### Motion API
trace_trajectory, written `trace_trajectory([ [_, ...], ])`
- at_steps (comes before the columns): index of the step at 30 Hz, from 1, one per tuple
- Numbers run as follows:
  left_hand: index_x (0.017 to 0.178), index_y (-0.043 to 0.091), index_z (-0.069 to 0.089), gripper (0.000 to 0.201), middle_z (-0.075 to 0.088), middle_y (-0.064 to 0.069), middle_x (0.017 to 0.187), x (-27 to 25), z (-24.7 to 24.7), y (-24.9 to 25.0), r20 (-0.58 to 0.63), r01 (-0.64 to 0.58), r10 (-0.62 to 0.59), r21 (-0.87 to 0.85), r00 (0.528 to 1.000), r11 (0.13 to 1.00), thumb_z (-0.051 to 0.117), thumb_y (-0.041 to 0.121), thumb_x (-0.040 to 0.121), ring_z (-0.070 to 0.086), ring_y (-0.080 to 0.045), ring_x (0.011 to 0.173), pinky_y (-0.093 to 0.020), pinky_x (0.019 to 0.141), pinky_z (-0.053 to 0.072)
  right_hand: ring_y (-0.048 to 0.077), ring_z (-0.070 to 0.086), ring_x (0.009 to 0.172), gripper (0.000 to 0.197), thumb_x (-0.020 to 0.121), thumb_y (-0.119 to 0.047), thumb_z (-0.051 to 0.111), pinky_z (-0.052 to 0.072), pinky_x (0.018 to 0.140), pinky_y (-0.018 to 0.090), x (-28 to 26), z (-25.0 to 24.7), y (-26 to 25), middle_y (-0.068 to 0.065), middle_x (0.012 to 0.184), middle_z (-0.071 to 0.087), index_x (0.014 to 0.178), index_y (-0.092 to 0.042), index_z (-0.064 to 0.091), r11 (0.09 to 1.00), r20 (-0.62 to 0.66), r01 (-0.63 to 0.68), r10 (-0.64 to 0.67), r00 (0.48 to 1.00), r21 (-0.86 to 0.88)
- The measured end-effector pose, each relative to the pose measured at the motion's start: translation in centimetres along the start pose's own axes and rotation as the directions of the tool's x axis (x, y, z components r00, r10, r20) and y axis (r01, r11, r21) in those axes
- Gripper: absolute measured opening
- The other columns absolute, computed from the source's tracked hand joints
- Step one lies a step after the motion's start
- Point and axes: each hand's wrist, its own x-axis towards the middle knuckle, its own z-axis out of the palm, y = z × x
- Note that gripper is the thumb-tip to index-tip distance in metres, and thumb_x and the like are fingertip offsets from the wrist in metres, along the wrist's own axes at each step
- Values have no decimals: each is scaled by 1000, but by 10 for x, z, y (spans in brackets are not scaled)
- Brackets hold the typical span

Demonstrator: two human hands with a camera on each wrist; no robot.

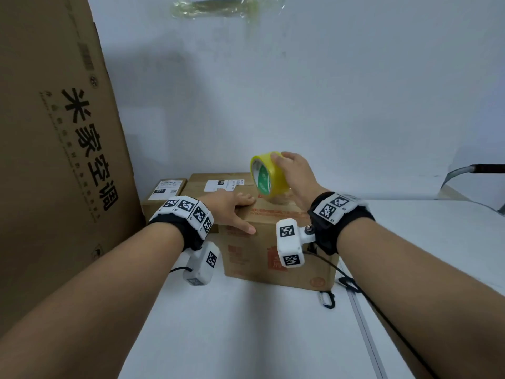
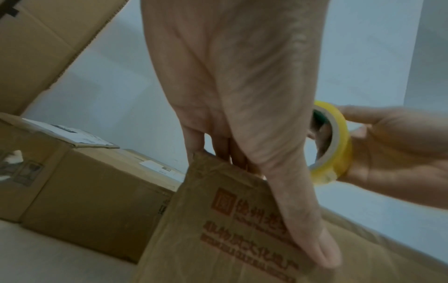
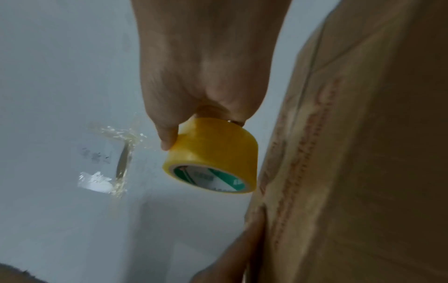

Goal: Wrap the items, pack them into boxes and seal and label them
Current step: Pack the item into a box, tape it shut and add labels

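White table [image 1: 246, 324]: bears all items listed. Black carabiner clip [image 1: 327, 298] with black cord, nearest, at 5 o'clock of the main box, lying on the table.

Brown cardboard box with red printing [image 1: 273, 242]: centre of the table, flaps closed.

Left hand [image 1: 232, 207]: rests on the box's near-left top corner; fingers [image 2: 219, 141] straight and laid flat on the lid, thumb pressed down the front face; holds nothing.

Right hand [image 1: 296, 170]: above the far part of the box top, at 1 o'clock of the left hand; fingers curled round a yellow roll of packing tape with green-and-white core label [image 1: 269, 173]. Roll stands on edge, just over the lid; contact with the lid cannot be told.

Two smaller brown cardboard boxes with white shipping labels [image 1: 166, 191]: behind the main box at 11 o'clock, side by side.

Large upright brown cardboard carton with black characters [image 1: 60, 149]: at 9 o'clock.

Crumpled clear tape scrap [image 1: 218, 6]: stuck on the white wall [image 1: 328, 91], at 12 o'clock, farthest
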Motion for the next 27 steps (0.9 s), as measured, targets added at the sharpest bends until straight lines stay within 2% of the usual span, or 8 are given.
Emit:
trace_trajectory([
  [4,154,36,24,98,21,11,161,-1,2,1,-10,-12,12,-9,1000,1000,65,73,73,21,-16,148,-39,121,18,12,63,77,40,95,-49,54,48,72,25,-20,-1,26,-2,83,69,92,-11,66,1000,61,-25,25,998,7],
  [11,155,30,20,89,20,6,162,-8,0,8,32,-24,26,-64,999,998,52,71,83,19,-15,148,-34,121,17,7,65,65,38,95,-47,53,50,68,22,-27,-5,37,-3,70,71,85,-14,66,997,72,21,-26,997,73],
  [13,153,25,30,69,33,2,157,-12,-7,13,-125,-38,12,-212,992,977,47,58,94,31,-18,144,-31,116,23,11,65,65,37,96,-46,53,52,68,23,-29,-4,36,1,71,71,84,-13,65,995,83,22,-30,996,94],
  [16,148,16,40,46,44,-6,151,-10,-28,24,-471,-93,-75,-323,879,942,42,30,104,41,-23,138,-30,111,30,15,65,68,40,95,-47,54,53,71,27,-29,-5,34,5,73,71,87,-10,67,994,85,21,-30,996,104],
  [18,146,15,44,42,47,-5,148,-5,-45,37,-549,-144,-92,-371,831,917,39,24,105,47,-23,132,-30,108,35,17,65,76,46,92,-52,56,53,83,35,-29,-4,36,6,78,73,90,-8,69,996,82,25,-32,996,86],
  [20,143,13,48,40,50,-7,146,3,-59,52,-517,-131,-72,-346,853,929,34,24,107,48,-23,131,-28,106,34,17,66,79,48,89,-56,58,51,89,38,-31,-4,36,6,83,74,89,-10,71,997,80,22,-27,996,71],
  [23,126,1,57,45,58,-19,129,13,-68,67,-372,-24,-61,-221,926,975,27,29,108,52,-33,119,-33,93,37,16,63,74,47,88,-55,59,49,80,33,-32,-4,36,11,82,72,83,-10,69,997,56,21,-25,998,71],
  [27,109,-3,63,42,65,-18,104,16,-64,69,-407,-24,-14,-90,913,996,31,24,106,57,-35,100,-30,75,35,17,59,73,54,83,-60,61,44,75,32,-29,-4,38,15,79,69,81,-6,66,998,35,23,-25,999,63],
])
